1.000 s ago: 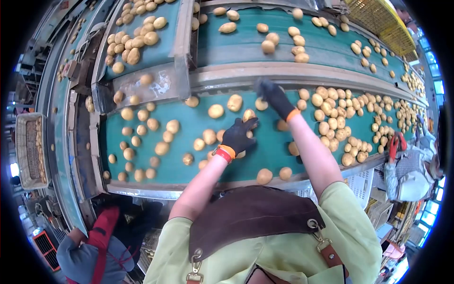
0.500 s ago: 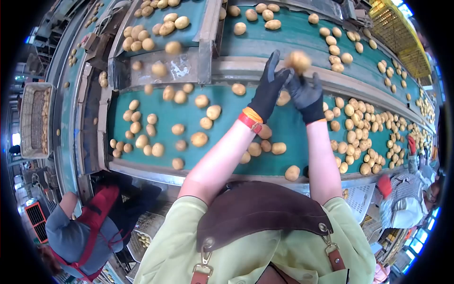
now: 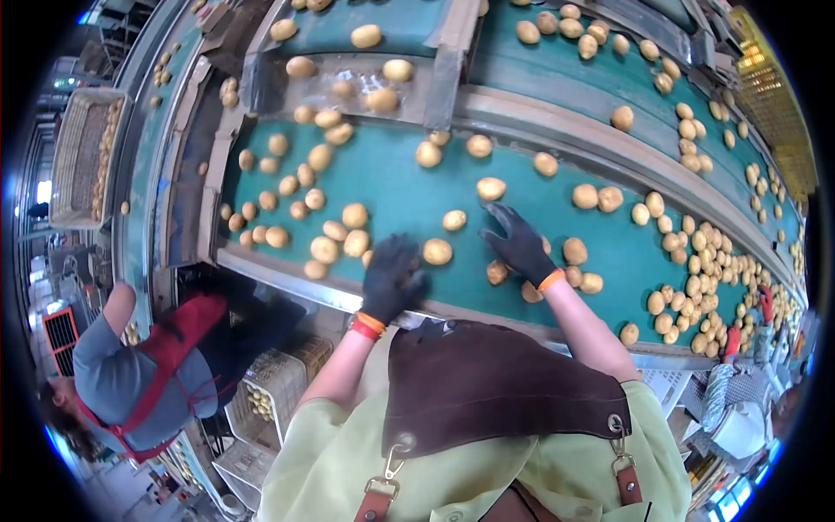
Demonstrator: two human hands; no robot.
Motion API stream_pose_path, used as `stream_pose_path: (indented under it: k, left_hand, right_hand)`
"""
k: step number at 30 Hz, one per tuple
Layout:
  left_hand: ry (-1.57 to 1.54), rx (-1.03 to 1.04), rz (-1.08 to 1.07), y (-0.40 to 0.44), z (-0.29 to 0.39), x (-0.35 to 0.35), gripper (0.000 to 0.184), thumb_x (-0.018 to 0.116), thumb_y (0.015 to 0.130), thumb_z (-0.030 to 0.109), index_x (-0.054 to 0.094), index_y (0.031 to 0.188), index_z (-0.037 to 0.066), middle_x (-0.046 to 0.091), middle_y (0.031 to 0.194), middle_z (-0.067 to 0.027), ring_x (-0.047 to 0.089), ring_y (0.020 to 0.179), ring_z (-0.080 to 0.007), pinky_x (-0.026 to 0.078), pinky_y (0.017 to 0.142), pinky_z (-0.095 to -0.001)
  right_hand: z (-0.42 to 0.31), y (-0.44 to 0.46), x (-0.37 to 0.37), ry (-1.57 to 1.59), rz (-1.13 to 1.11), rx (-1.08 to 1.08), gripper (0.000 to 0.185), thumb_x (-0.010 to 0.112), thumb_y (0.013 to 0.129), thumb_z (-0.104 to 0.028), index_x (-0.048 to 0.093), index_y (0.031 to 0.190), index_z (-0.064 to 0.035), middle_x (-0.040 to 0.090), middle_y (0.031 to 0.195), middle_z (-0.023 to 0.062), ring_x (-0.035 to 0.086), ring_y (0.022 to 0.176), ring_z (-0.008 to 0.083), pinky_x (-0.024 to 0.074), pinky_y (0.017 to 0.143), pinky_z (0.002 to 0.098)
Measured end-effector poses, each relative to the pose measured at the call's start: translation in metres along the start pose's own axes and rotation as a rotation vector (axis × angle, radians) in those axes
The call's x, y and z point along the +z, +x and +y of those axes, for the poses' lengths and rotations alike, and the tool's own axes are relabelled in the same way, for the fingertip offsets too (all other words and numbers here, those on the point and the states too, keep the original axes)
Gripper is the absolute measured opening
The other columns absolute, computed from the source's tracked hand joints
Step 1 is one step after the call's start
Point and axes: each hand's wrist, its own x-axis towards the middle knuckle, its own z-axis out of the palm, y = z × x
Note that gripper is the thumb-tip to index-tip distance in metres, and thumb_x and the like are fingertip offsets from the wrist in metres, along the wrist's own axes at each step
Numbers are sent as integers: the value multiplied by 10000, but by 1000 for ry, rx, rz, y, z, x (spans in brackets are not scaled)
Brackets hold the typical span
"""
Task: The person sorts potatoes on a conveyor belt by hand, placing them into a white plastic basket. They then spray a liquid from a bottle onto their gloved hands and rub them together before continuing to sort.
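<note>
My left hand (image 3: 394, 277), in a dark glove, is low over the near edge of the green conveyor belt (image 3: 400, 187). Its fingers are slightly blurred but look loosely apart, and no potato shows in them. A potato (image 3: 437, 251) lies just right of it, and another peeks out on its left side. Further right, my right hand (image 3: 519, 245) is above the belt, thumb and fingers spread, in a matching glove. Close to its fingertips rests a potato (image 3: 491, 189). Beneath its palm a browner potato (image 3: 497, 272) is partly covered.
Beyond a metal divider (image 3: 557, 130) runs a second belt with more potatoes. Potatoes crowd the belt at right, near a co-worker's red gloves (image 3: 732, 341). Another person in a red apron (image 3: 178, 339) stands at left. Crates (image 3: 261, 404) stand below the belt.
Both hands have come back from the far divider to the near belt and moved apart. The blurred potato beside my right hand is no longer there. The camera view has shifted.
</note>
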Motion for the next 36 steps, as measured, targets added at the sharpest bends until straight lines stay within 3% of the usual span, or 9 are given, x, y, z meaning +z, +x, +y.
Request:
stream_pose_path:
  k: [7, 9, 14, 18, 20, 23, 27, 32, 36]
  left_hand:
    - [336, -454, 62, -45, -122, -69, 613, 746, 778, 185, 592, 1371, 164, 620, 1272, -190, 630, 1114, -417, 510, 946, -505]
    - [412, -333, 78, -48, -129, -67, 606, 744, 701, 176, 610, 1292, 181, 632, 1081, -139, 661, 902, -380, 533, 777, -496]
    - [-179, -710, -370, -14, -124, -79, 510, 742, 844, 470, 607, 1166, 99, 638, 1174, -200, 633, 1076, -375, 507, 898, -476]
    - [-696, -654, -182, 12, -77, -80, 511, 609, 996, 459, 595, 1334, 75, 665, 1128, -167, 647, 1042, -316, 503, 899, -411]
    - [-551, -499, -253, 19, -54, -69, 515, 592, 1015, 429, 574, 1382, 68, 673, 1229, -175, 652, 1131, -295, 505, 943, -385]
    - [-776, -147, -452, 42, -70, -75, 439, 605, 1021, 307, 606, 1387, 66, 677, 1302, -158, 653, 1188, -277, 491, 1025, -376]
    - [50, -86, 257, 81, -167, -59, 541, 776, 811, 276, 663, 1314, 112, 661, 1283, -231, 626, 1175, -417, 492, 1030, -489]
    - [285, 26, 62, 83, -241, -39, 728, 792, 747, 305, 554, 1416, 143, 620, 1291, -239, 594, 1191, -452, 501, 989, -547]
    - [165, -113, -51, 75, -246, -31, 484, 839, 709, 392, 640, 1079, 151, 679, 1050, -153, 659, 983, -389, 548, 791, -516]
  right_hand:
    - [-88, -12, 76, -246, -340, -459, 560, 705, 850, -217, 577, 1396, -203, 509, 1482, 133, 645, 1128, 360, 548, 932, 472]
    - [-98, -16, 99, -167, -379, -416, 479, 657, 880, -235, 592, 1354, -205, 549, 1420, 125, 665, 1050, 334, 557, 853, 478]
    - [-137, 2, 98, -139, -542, -54, 433, 625, 917, -345, 608, 1319, -183, 597, 1373, 126, 660, 1130, 327, 524, 939, 475]
    - [-112, -5, 99, -78, -628, 174, 534, 645, 937, -399, 568, 1369, -96, 613, 1380, 157, 649, 1176, 311, 496, 1013, 425]
    - [-127, -10, 107, 640, -232, 121, 470, 666, 958, -308, 591, 1344, -49, 666, 1266, 125, 637, 1147, 229, 500, 994, 373]
    - [-107, 4, 140, 791, -28, 204, 368, 685, 973, -243, 631, 1258, -17, 673, 1152, 57, 597, 1100, 153, 494, 975, 325]
    - [-89, 20, 153, 906, 106, 264, 278, 611, 1019, -253, 648, 1195, -40, 654, 1125, 42, 596, 1027, 144, 489, 952, 320]
    - [-87, 30, 165, 848, 179, 480, 298, 626, 1013, -306, 688, 1171, -61, 649, 1058, 6, 555, 984, 135, 461, 924, 321]
    - [-69, 37, 188, 902, 109, 463, 340, 539, 1050, -324, 638, 1281, -94, 627, 1202, 17, 582, 1058, 160, 471, 937, 342]
